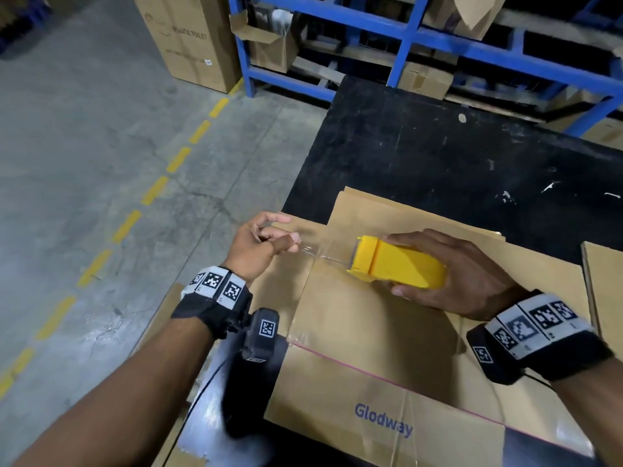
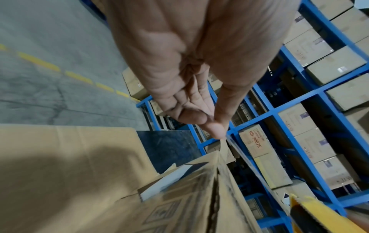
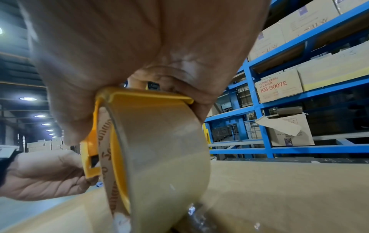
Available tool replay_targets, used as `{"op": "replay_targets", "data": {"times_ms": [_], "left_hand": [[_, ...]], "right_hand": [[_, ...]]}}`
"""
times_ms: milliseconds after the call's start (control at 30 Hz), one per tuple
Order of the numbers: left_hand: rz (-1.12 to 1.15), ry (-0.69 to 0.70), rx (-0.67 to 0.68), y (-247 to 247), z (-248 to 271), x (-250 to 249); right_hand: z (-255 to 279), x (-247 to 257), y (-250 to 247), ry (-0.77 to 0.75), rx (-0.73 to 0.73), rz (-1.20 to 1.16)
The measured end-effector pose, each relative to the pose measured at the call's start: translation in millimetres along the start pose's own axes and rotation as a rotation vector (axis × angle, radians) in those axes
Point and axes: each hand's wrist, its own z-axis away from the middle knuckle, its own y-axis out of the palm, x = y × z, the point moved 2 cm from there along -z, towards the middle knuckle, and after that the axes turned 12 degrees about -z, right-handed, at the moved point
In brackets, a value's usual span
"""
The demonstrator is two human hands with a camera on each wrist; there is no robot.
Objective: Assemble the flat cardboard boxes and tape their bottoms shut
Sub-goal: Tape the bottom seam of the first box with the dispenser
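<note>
Cardboard box (image 1: 387,338), printed "Glodway" on its near panel, lies on a black surface (image 1: 438,146) in a warehouse, its brown flaps reaching toward the far side. A person's right hand (image 1: 462,274) wraps its grip around a yellow tape dispenser (image 1: 397,264), fingers over the top and thumb beneath, holding it low over the box. The right wrist view shows the roll of clear tape (image 3: 159,149) seated in the yellow housing, just above the cardboard.

A strip of clear tape (image 1: 323,251) runs from the dispenser's mouth leftward to the left hand (image 1: 259,244), whose grip pinches the free end between thumb and fingertips (image 2: 215,129) at the box's left edge. The left wrist view shows the strip (image 2: 245,159) stretched above a seam in the cardboard (image 2: 213,197).

A second sheet of flat cardboard (image 1: 603,281) lies at the right edge of the surface. Blue shelving (image 1: 404,38) stacked with cartons stands on the far side, and a dashed yellow line (image 1: 135,224) crosses the concrete floor (image 1: 84,129) to the left.
</note>
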Motion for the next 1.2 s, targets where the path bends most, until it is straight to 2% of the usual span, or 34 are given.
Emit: {"op": "replay_targets", "data": {"times_ms": [300, 633, 1200], "left_hand": [[0.029, -0.014, 0.002, 3.4, 2.8, 23.0], [0.014, -0.004, 0.002, 4.1, 1.3, 34.1], [-0.063, 0.240, -0.082, 12.8, 8.3, 45.2]], "right_hand": [[-11.4, 0.0, 8.4, -0.019, 0.028, 0.150], [-16.3, 5.0, 5.5, -0.006, 0.055, 0.165], [-14.8, 6.9, 4.4, 0.008, 0.066, 0.158]]}}
